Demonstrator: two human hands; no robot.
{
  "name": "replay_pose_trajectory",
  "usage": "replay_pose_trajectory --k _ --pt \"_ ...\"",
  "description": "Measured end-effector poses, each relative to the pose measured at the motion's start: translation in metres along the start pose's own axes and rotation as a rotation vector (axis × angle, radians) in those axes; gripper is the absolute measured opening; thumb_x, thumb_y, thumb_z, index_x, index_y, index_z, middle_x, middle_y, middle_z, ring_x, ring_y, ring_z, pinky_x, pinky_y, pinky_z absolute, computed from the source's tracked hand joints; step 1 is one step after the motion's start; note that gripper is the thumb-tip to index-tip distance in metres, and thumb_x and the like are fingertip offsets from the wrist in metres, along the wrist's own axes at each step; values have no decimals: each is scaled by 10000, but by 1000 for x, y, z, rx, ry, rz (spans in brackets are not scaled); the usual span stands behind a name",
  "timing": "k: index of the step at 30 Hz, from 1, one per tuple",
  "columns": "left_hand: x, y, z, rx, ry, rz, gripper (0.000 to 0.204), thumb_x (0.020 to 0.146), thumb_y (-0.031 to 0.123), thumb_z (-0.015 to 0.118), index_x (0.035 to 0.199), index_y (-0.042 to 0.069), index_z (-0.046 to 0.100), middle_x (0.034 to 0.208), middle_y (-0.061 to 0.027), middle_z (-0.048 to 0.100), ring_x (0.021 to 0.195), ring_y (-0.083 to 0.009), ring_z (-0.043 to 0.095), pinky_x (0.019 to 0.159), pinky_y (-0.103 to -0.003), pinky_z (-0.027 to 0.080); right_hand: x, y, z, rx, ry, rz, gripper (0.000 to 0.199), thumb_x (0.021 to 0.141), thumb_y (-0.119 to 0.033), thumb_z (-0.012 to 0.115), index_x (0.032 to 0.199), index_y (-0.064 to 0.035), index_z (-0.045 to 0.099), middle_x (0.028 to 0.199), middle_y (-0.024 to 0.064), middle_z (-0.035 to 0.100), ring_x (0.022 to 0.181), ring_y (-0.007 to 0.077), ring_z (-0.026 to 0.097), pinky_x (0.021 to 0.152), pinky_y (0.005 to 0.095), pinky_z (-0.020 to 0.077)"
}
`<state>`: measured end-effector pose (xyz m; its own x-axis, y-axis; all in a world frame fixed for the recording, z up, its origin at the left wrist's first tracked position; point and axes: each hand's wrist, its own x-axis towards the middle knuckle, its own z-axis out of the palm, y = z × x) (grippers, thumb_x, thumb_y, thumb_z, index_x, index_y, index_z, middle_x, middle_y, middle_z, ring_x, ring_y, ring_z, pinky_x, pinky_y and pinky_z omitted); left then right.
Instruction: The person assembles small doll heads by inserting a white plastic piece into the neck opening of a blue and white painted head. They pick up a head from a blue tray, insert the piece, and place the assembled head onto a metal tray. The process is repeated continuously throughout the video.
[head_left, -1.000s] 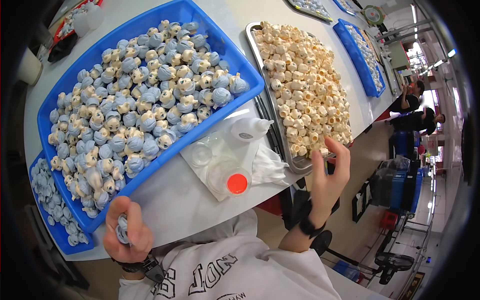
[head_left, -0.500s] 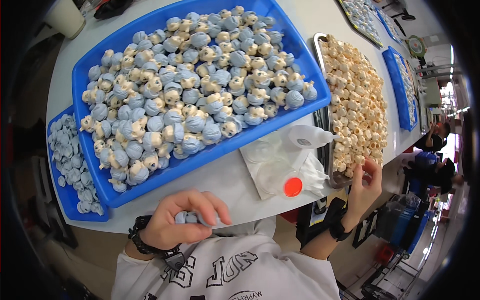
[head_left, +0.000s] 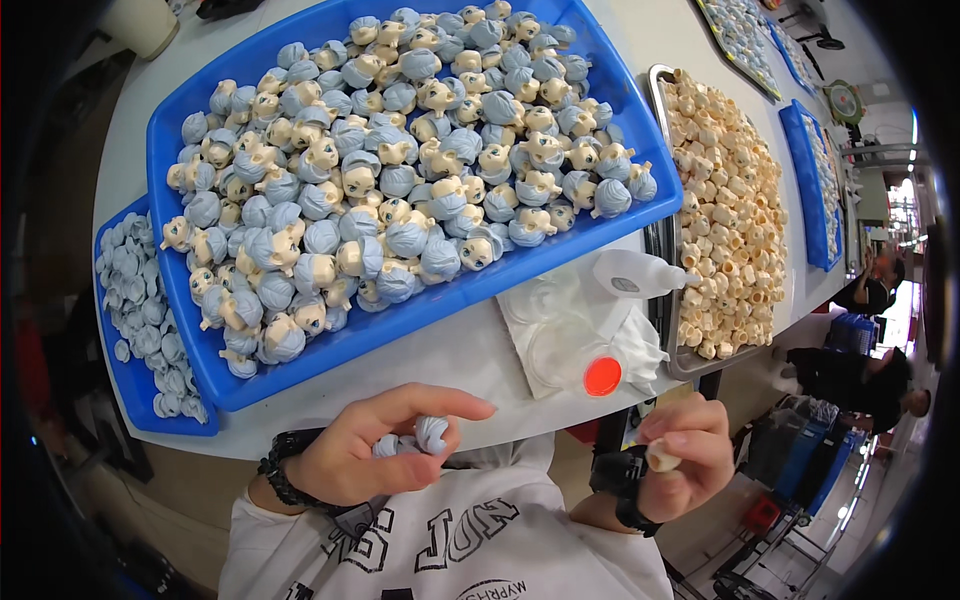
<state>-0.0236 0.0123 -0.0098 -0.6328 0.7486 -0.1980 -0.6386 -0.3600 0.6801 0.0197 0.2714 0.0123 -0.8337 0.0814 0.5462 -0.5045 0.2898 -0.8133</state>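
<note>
My left hand [head_left: 375, 450] is curled around a few light-blue doll hair pieces [head_left: 431, 434], its index finger stretched out past them. To the right, my right hand [head_left: 695, 450] pinches one cream doll head part [head_left: 662, 457] between thumb and fingers. Both hands are in front of the near table edge, apart from each other. Beyond my right hand is a metal tray [head_left: 685, 365] heaped with hollow cream parts [head_left: 728, 220]. A big blue tray [head_left: 420, 318] full of doll heads with light-blue hair [head_left: 360, 180] takes up the table's middle and left.
A smaller blue tray [head_left: 140, 420] of loose light-blue hair pieces sits at the left. Between the trays are a white squeeze bottle [head_left: 635, 272], white tissue and a jar with a red top [head_left: 602, 376]. More trays [head_left: 808, 185] and people [head_left: 860, 375] are farther right.
My right hand has come back from the metal tray toward my body with a cream head part. My left index finger has straightened, showing more of the hair pieces.
</note>
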Motion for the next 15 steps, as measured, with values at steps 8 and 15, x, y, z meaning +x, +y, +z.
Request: replay_pose_trajectory --k 8,15 --pt "1 5 3 -121 -35 -78 438 928 312 402 1227 -3 340 716 -53 498 500 -42 356 454 -175 293 -1 -5 11 -5 130 166 310 661 -104 657 930 29 576 761 134 545 622 180 533 512 242 404" --pt "4 -2 -3 105 -11 48 482 900 427 418 1035 -29 491 685 -47 506 487 -51 385 451 -188 320 20 -9 -3 -313 -238 152 395 562 82 672 946 13 609 822 133 545 618 144 528 527 221 417"
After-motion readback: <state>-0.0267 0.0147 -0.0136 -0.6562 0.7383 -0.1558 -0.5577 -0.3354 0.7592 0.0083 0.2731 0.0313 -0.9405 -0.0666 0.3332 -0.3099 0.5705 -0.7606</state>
